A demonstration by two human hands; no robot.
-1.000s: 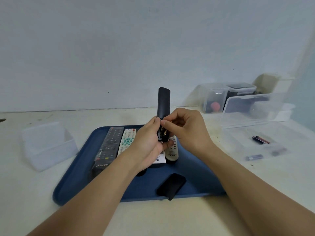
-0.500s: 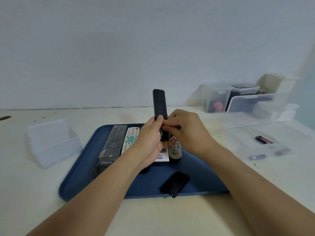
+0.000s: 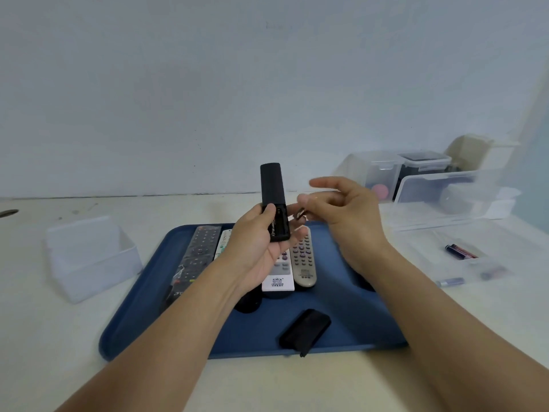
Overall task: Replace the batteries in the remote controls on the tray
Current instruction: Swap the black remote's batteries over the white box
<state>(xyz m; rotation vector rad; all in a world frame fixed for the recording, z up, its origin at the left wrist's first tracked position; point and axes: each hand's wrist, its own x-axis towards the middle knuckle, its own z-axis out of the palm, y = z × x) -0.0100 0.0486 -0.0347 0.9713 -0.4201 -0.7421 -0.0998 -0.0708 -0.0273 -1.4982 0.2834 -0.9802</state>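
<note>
Far left on the surface (image 3: 59,337) I see an empty clear plastic box (image 3: 89,257), standing apart from the blue tray (image 3: 350,316). On the tray, left to right: a long black remote (image 3: 197,257) in a clear sleeve, a white remote with green buttons (image 3: 224,240) mostly hidden by my wrist, a white remote with a label (image 3: 279,276), and a beige remote with purple buttons (image 3: 303,260), lying side by side. My left hand (image 3: 255,248) is wrapped around the lower end of a slim black remote (image 3: 271,191), held upright above the tray, back side toward me, battery bay open. A black battery cover (image 3: 306,328) lies on the tray near its front edge. My right hand (image 3: 341,209) is just right of the held remote, thumb and forefinger pinched on a small object, blurred; I cannot tell what it is. Farther right, an open clear container (image 3: 457,233) holds loose batteries (image 3: 460,251), with other storage boxes (image 3: 421,171) behind it.
</note>
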